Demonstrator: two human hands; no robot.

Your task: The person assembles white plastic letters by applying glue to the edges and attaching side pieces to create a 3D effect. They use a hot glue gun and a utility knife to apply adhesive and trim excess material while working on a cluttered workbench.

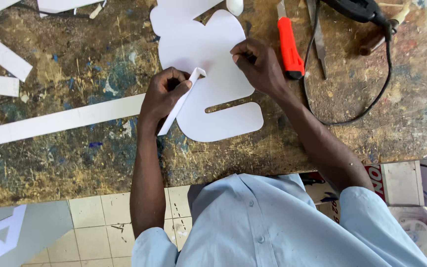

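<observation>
Beside the orange utility knife, left hand pinches a white strip; right hand presses the white cutout, edging barely begun.

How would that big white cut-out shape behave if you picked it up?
The white cut-out shape probably stays fairly stiff: it lies flat with clean edges. It looks thin, so likely light. Its narrow lower arm might flex or snap. The left hand bends a white strip beside it.

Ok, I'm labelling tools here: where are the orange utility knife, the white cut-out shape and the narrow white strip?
orange utility knife (289,49), head view, on its handle.
white cut-out shape (208,49), head view, on its broad upper part.
narrow white strip (181,101), head view, mid-length, beside the left hand.
</observation>
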